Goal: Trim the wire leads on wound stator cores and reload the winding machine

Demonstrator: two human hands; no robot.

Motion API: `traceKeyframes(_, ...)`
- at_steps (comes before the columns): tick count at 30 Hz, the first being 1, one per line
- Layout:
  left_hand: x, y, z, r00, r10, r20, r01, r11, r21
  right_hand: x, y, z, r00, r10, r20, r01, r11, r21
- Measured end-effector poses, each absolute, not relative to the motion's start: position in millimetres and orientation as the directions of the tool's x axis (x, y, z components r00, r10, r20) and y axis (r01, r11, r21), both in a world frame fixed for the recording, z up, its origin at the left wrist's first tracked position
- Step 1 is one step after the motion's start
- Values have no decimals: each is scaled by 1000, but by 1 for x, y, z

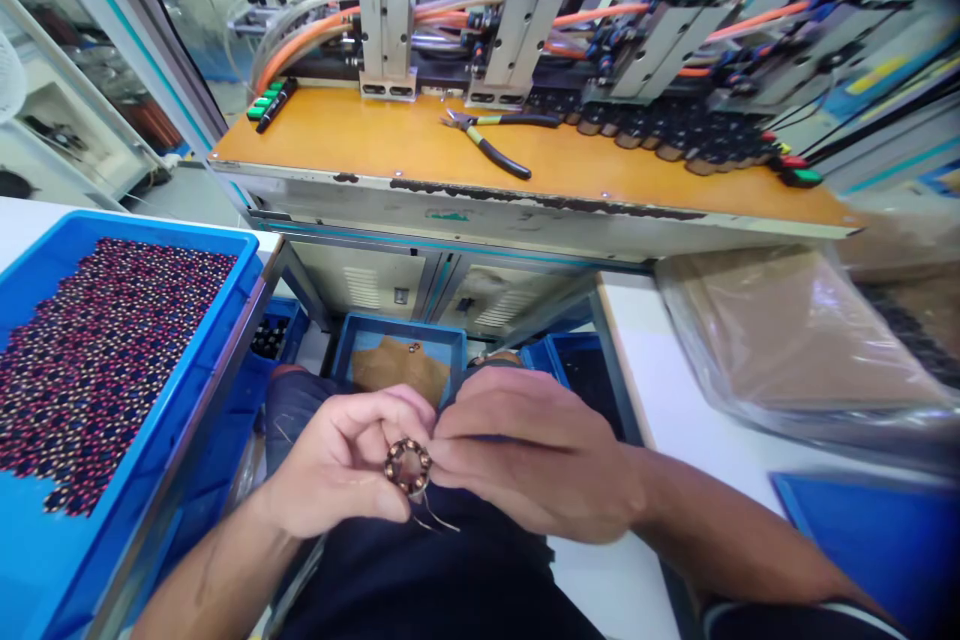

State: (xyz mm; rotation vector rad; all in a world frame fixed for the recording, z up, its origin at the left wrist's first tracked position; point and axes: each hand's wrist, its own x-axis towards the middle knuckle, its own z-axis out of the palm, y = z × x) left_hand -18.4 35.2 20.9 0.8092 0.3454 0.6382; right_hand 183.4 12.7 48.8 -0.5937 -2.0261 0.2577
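Observation:
A small ring-shaped motor stator (407, 468) with copper windings is held over my lap, its round opening facing me. My left hand (341, 465) is closed on it, the thumb below and the fingers curled behind its upper left side. Thin wire ends (439, 518) hang from the stator's lower edge. My right hand (532, 450) is closed in a pinch at the stator's right rim. Whatever lies between its fingertips is hidden by the fingers.
A blue tray (247, 265) full of small wound parts stands at left. Below, a blue bin (401, 325) holds brown cardboard. Cutting pliers (495, 140) and a marker (276, 105) lie on the orange bench (360, 135), before the machine. At right sits a plastic-wrapped package (787, 330).

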Motion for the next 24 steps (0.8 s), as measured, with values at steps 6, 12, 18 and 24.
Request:
traceKeyframes(6,-19,37,20,682,727,82,-375,250,893,173,5,41,-286,623,728,335,777,-533)
traceKeyframes(12,-26,36,17,682,731,13,-284,248,926,167,-1,32,-186,656,731,349,740,-575)
traceKeyframes(18,-32,32,22,694,715,-87,-185,293,938,165,-2,33,-172,643,746,462,722,-516)
traceKeyframes(24,-18,21,13,614,780,118,-496,266,826,179,-20,19,-199,749,632,678,570,-463)
